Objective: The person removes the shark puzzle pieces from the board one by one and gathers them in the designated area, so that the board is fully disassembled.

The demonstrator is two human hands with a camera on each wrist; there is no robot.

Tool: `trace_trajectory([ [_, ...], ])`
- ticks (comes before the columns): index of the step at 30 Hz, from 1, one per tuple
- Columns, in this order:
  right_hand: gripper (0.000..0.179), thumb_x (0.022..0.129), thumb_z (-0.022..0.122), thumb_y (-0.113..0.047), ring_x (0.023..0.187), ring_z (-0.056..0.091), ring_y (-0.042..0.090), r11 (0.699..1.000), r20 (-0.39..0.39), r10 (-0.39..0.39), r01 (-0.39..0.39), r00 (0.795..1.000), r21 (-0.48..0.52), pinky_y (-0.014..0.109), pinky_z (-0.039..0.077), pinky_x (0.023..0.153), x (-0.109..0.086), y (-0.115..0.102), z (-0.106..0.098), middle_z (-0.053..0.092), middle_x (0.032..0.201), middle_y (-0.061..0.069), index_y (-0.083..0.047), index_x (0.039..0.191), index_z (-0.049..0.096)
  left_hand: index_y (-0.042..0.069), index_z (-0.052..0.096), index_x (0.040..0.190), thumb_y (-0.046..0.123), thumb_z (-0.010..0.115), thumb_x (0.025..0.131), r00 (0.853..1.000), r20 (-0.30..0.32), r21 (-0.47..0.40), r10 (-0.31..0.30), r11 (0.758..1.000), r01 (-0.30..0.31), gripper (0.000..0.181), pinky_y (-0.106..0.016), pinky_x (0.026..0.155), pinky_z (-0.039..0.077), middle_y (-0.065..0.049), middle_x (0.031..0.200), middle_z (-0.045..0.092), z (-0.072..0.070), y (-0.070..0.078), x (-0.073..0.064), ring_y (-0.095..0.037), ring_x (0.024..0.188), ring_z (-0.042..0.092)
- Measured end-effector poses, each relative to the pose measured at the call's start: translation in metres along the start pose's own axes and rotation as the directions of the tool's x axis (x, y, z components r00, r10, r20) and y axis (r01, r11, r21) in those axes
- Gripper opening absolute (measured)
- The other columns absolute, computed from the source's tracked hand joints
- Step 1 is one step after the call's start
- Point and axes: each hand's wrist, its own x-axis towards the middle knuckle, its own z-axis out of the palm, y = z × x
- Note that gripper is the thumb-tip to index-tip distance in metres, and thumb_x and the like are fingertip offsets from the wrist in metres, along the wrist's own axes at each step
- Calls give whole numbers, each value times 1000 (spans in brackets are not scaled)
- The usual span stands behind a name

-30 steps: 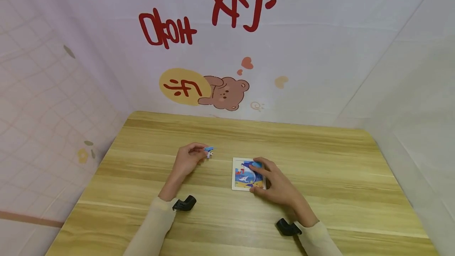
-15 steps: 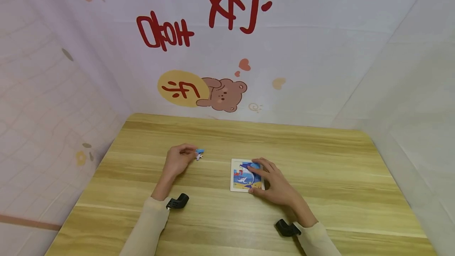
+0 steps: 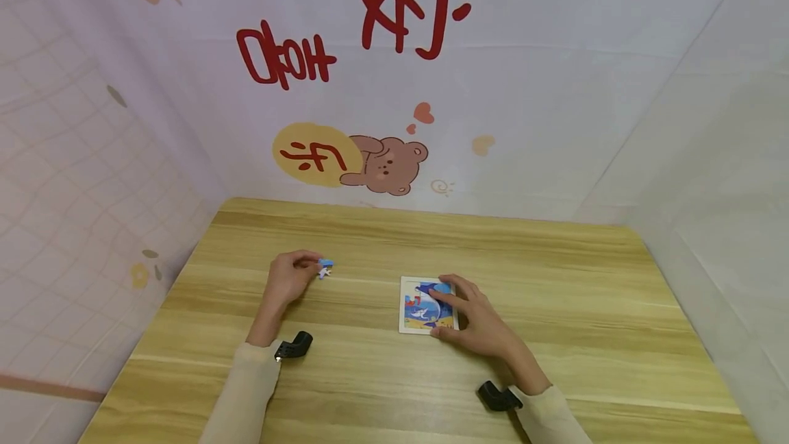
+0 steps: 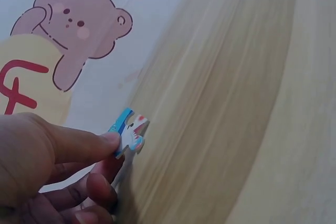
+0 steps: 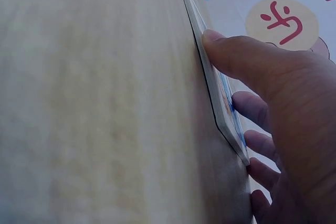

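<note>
Out to the left in the head view, my left hand (image 3: 291, 277) pinches a small jigsaw piece (image 3: 324, 269) between thumb and forefinger. The left wrist view shows this piece (image 4: 129, 134) as blue and white with a touch of red and knobbed edges; the other fingers curl beneath. A square puzzle board (image 3: 402, 307) with a white frame lies flat on the table. Its sea picture has a pale bare patch at the upper left. My right hand (image 3: 479, 317) grips the board's right side, thumb at the near edge, fingers at the far edge, and covers part of it.
The wood-grain table (image 3: 370, 375) reaches back to a white cloth wall (image 3: 542, 88) printed with a bear and red characters. More cloth hangs at both sides. A black camera mount (image 3: 294, 346) sits on the left wrist, another mount (image 3: 498, 396) on the right.
My left hand has moved left, away from the board, carrying the jigsaw piece. The right hand and the board keep their place apart from a slight shift of the head view.
</note>
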Motion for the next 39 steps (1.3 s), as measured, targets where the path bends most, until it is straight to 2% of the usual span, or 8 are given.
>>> trace_trajectory([
  [13,73,84,82,-52,149,32,39,999,3,41,-41,999,-16,66,35,111,-3,-1,0,33,164,11,-31,149,55,0,75,113,8,68,96,1000,-22,79,0,997,1,21,-28,68,47,-17,97,74,-13,-7,0,-18,79,63],
  [29,72,83,82,-52,149,34,39,999,-18,35,-36,999,-24,66,35,111,-4,-1,2,36,163,11,-32,148,56,1,74,115,12,66,98,1000,-19,126,-4,992,7,22,-28,62,45,-16,97,73,-12,-7,-3,-17,73,60],
  [39,72,83,83,-50,149,33,39,1000,-19,20,-21,1000,-11,66,34,112,-3,0,1,36,163,11,-31,147,57,1,73,115,10,64,96,1000,-12,139,-1,990,3,23,-29,64,45,-15,96,70,-12,-7,-2,-20,74,59],
])
